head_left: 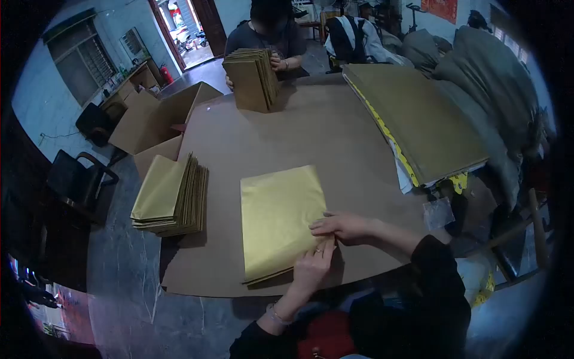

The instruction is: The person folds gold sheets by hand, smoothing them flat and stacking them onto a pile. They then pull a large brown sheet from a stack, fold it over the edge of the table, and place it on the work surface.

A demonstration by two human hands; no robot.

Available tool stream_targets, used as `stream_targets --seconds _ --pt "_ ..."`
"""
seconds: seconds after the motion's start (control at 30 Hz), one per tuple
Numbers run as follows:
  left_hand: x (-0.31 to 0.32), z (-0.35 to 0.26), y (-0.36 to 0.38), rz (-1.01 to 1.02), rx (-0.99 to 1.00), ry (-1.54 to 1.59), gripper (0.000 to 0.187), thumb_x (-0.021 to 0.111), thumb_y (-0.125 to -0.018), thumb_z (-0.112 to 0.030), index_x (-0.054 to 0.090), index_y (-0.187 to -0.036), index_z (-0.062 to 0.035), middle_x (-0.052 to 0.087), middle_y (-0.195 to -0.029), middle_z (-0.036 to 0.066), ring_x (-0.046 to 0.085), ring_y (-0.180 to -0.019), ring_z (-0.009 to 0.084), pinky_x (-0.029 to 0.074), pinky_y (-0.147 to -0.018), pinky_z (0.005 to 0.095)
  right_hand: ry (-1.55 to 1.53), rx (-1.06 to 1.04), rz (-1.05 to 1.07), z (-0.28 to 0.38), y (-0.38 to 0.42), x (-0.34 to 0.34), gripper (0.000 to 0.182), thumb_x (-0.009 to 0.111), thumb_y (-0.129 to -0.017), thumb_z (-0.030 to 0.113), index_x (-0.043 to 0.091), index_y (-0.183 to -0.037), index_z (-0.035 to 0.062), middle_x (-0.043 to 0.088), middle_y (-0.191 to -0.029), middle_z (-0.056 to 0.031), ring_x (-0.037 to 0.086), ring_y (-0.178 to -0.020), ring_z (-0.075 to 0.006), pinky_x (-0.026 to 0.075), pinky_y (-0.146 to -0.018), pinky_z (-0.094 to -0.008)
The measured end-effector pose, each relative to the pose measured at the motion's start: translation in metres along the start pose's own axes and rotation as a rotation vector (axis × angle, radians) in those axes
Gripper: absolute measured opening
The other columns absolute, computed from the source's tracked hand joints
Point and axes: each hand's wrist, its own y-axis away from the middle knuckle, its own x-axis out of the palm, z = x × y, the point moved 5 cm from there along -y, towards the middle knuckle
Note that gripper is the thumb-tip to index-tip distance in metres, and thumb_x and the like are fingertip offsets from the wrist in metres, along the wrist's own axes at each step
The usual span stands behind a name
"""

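A small pile of golden kraft paper envelopes lies flat near the table's front edge. My right hand rests on the right edge of the top envelope, fingers stretched across its surface. Just below it, my left hand has its fingers closed at the lower right edge of the pile, and its fingertips nearly meet the right hand. What lies under the left fingers is partly hidden. To the left stands a thick stack of similar envelopes, slightly fanned.
A cardboard sheet covers the table. Across it, a person holds another stack of envelopes. An open carton stands at the left. Large flat brown sheets and a clear plastic bag lie right, beside grey sacks.
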Motion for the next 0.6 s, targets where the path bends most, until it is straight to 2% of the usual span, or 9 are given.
stream_targets --seconds 0.07,0.13,0.2,0.23,0.4,0.47,0.5,0.57,0.6 --pt "-0.005 -0.002 -0.003 -0.06 0.065 0.059 0.027 0.057 -0.077 -0.016 0.062 -0.102 -0.0101 0.062 -0.077 0.004 0.059 -0.055 0.0152 0.049 -0.048 0.0281 1.129 -0.46 0.096 0.017 0.029 0.018 0.045 0.05 -0.09 0.025 0.045 -0.133 0.0139 0.042 -0.14 -0.0061 0.032 -0.133 -0.0234 0.013 -0.114 -0.0458" --pt "-0.012 -0.009 -0.006 -0.032 0.058 0.045 0.028 0.057 -0.077 -0.015 0.062 -0.103 -0.01 0.062 -0.076 0.004 0.058 -0.055 0.0152 0.048 -0.047 0.028 1.157 -0.422 0.078 0.014 0.034 0.018 0.049 0.052 -0.086 0.021 0.045 -0.134 0.0133 0.038 -0.142 -0.0078 0.029 -0.135 -0.0246 0.012 -0.113 -0.0488" --pt "-0.015 -0.011 -0.005 0.004 0.052 0.022 0.029 0.057 -0.076 -0.015 0.062 -0.104 -0.0099 0.062 -0.075 0.004 0.058 -0.055 0.0153 0.047 -0.045 0.0278 1.237 -0.578 0.017 0.013 0.044 0.017 0.052 0.051 -0.085 0.018 0.041 -0.136 0.014 0.031 -0.146 -0.0059 0.024 -0.137 -0.0244 0.011 -0.113 -0.0508" --pt "-0.016 -0.011 -0.005 -0.021 0.049 0.043 0.029 0.057 -0.078 -0.016 0.062 -0.106 -0.0099 0.062 -0.075 0.004 0.058 -0.055 0.0153 0.047 -0.044 0.0283 1.323 -0.523 0.006 0.007 0.045 0.017 0.054 0.049 -0.086 0.015 0.037 -0.139 0.0154 0.025 -0.149 -0.0012 0.02 -0.138 -0.0216 0.011 -0.113 -0.0506" --pt "-0.029 -0.023 -0.012 -0.022 0.096 0.1 0.03 0.058 -0.082 -0.022 0.062 -0.109 -0.0097 0.063 -0.078 0.004 0.057 -0.052 0.0152 0.046 -0.042 0.0278 1.321 -0.499 -0.03 -0.01 0.051 0.023 0.056 0.049 -0.084 0.016 0.036 -0.138 0.0158 0.028 -0.148 -0.0032 0.025 -0.137 -0.021 0.012 -0.112 -0.0516" --pt "-0.03 -0.025 -0.01 0.229 0.153 0.207 0.04 0.067 -0.08 -0.031 0.061 -0.114 -0.0116 0.065 -0.079 0.007 0.063 -0.064 0.0183 0.051 -0.054 0.0297 1.378 -0.524 -0.043 -0.01 0.055 0.023 0.053 0.048 -0.086 0.013 0.037 -0.138 0.0178 0.026 -0.149 0.0002 0.026 -0.136 -0.0196 0.014 -0.112 -0.0491" --pt "-0.033 -0.018 -0.006 0.237 0.141 0.213 0.04 0.067 -0.08 -0.031 0.061 -0.114 -0.0116 0.065 -0.079 0.007 0.063 -0.064 0.0183 0.051 -0.054 0.0297 1.376 -0.504 -0.05 -0.005 0.058 0.025 0.055 0.049 -0.085 0.011 0.037 -0.137 0.0192 0.028 -0.148 0.0008 0.029 -0.135 -0.0196 0.015 -0.113 -0.0481" --pt "-0.042 0.006 0.007 0.336 0.133 0.535 0.057 0.067 -0.079 -0.037 0.05 -0.128 -0.0147 0.064 -0.102 0.013 0.062 -0.096 0.0267 0.05 -0.081 0.0394 1.406 -0.47 -0.036 -0.008 0.061 0.021 0.056 0.049 -0.084 0.01 0.037 -0.137 0.0196 0.028 -0.148 0.0006 0.028 -0.135 -0.0193 0.016 -0.113 -0.0481" --pt "-0.043 0.022 0.016 0.501 0.109 0.505 0.063 0.068 -0.078 -0.038 0.045 -0.132 -0.0151 0.059 -0.114 0.014 0.054 -0.109 0.0283 0.041 -0.093 0.0433 1.443 -0.444 -0.038 -0.01 0.061 0.019 0.058 0.05 -0.083 0.009 0.036 -0.138 0.0201 0.028 -0.148 0.0005 0.027 -0.135 -0.019 0.016 -0.113 -0.048"
